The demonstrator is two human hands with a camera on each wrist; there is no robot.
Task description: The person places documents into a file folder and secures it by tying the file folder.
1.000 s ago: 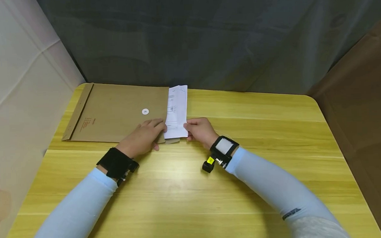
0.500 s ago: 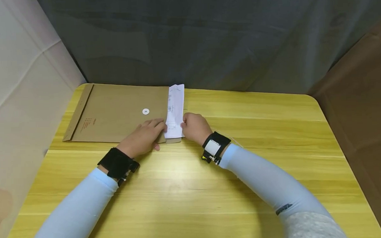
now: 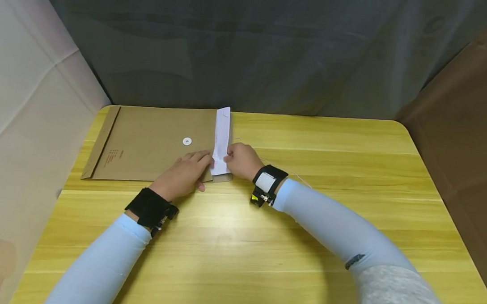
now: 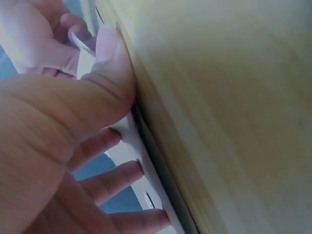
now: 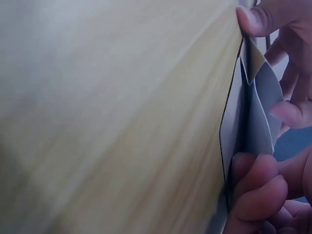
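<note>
While the left hand (image 3: pixel 184 174) lies flat with straight fingers on the envelope (image 3: pixel 146 144) by its open end, the right hand (image 3: pixel 240 161) pinches the near edge of the paper (image 3: pixel 221 139). Only a narrow white strip sticks out of the envelope, which lies at the table's (image 3: pixel 310 221) far left.

Matt brown kraft-paper envelope (image 3: pixel 146 144) and thin white paper sheet (image 3: pixel 222 139) lie on a smooth, faintly glossy yellow wood-grain tabletop (image 3: pixel 270 240); dark cloth backdrop (image 3: pixel 264 48).
</note>
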